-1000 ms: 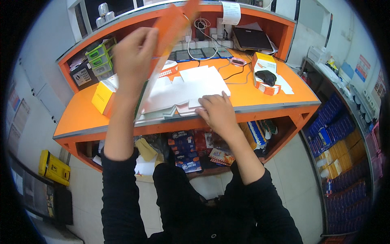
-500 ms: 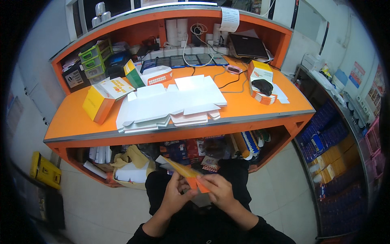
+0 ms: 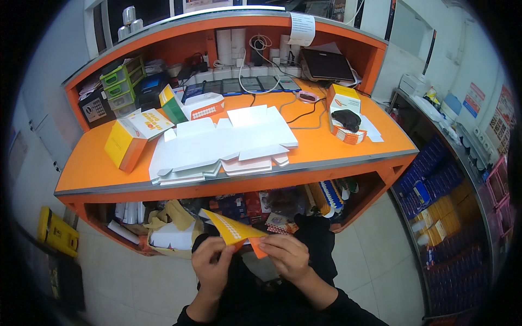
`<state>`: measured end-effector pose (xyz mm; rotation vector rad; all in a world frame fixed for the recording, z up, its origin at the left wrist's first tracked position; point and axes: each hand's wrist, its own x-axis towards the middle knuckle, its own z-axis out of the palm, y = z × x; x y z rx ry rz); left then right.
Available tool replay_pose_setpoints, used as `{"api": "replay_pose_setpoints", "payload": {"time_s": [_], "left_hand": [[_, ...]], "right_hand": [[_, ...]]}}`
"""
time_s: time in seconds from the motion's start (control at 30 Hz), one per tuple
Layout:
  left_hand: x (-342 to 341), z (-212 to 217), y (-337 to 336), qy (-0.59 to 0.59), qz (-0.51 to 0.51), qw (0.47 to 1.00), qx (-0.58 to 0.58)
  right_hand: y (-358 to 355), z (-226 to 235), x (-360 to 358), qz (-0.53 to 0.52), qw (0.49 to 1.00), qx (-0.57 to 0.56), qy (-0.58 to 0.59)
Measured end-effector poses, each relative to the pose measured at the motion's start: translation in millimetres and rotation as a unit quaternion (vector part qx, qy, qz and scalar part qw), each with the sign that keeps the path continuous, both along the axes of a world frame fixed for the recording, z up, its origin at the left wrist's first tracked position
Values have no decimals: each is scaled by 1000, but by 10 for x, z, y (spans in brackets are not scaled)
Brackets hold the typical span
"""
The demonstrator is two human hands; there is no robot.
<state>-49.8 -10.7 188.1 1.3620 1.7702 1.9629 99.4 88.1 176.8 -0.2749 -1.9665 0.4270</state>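
Over my lap I hold a yellow and orange cardboard box, partly folded, with a white inner flap at its far left end. My left hand grips its near left side, fingers curled behind the card. My right hand pinches the orange flap at the right end between thumb and fingers. Ahead on the orange desk lies a stack of flat white unfolded cartons. A folded yellow and white box stands left of the stack, and a green, yellow and white open box sits behind it.
An orange and yellow box with a dark object on it stands at the desk's right. Cables and a row of dark tablets lie at the back. A yellow bin is at the left, and metal shelving with stacked boxes at the right.
My left hand has shifted left and turned, back of the hand now up. The box has tilted so more of its yellow printed panel shows. My right hand keeps its pinch.
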Motion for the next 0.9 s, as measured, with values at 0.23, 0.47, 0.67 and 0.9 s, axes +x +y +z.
{"api": "replay_pose_setpoints", "payload": {"time_s": [0.23, 0.47, 0.67, 0.9], "left_hand": [[186, -141, 30, 193, -22, 981, 22], [238, -203, -1, 81, -99, 992, -11], [232, -250, -1, -41, -106, 992, -46], [270, -270, 38, -130, -99, 987, 4]], "right_hand": [[-182, -76, 35, 56, 957, -282, 24], [-213, -119, 135, 69, 937, -342, -19], [-222, -103, 135, 84, 939, -334, -22], [-228, -197, 54, 4, 985, -85, -153]]}}
